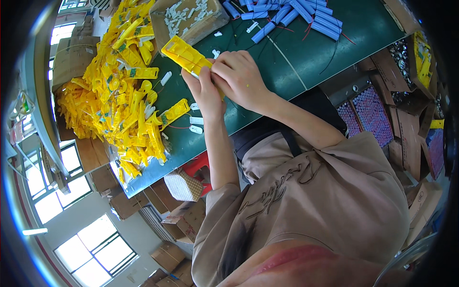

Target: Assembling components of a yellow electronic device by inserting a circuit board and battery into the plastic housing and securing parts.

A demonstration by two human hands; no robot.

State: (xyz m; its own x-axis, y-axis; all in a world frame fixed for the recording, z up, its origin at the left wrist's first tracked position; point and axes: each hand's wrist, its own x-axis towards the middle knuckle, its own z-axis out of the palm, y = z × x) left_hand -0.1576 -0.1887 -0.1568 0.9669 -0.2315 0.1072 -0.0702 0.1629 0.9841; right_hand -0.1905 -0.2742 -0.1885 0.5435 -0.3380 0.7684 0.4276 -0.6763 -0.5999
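A yellow plastic case [185, 55] is held between both hands above the green table [296, 57]. The left hand [204, 91] is closed on the case's near end from below, its thumb laid along the edge. The right hand [239, 76] is pressed against the same end from the other side, fingers curled over it, so that the two hands are brought together and touching. The far end of the case is tilted up and away from the hands, toward a cardboard tray [189, 19] filled with small white parts.

Just beside the left hand, a few loose white clips [196, 124] are seen on the table, and one more yellow case [173, 113] is laid near them. Beyond these, a large heap of yellow cases [119, 86] is piled along the table's left side. At the far edge of the table, well apart from the hands, a row of blue battery packs [296, 14] with red and black wires is spread out. To the right of the table, boxes of purple cells [368, 115] are stacked among brown cartons [184, 220].
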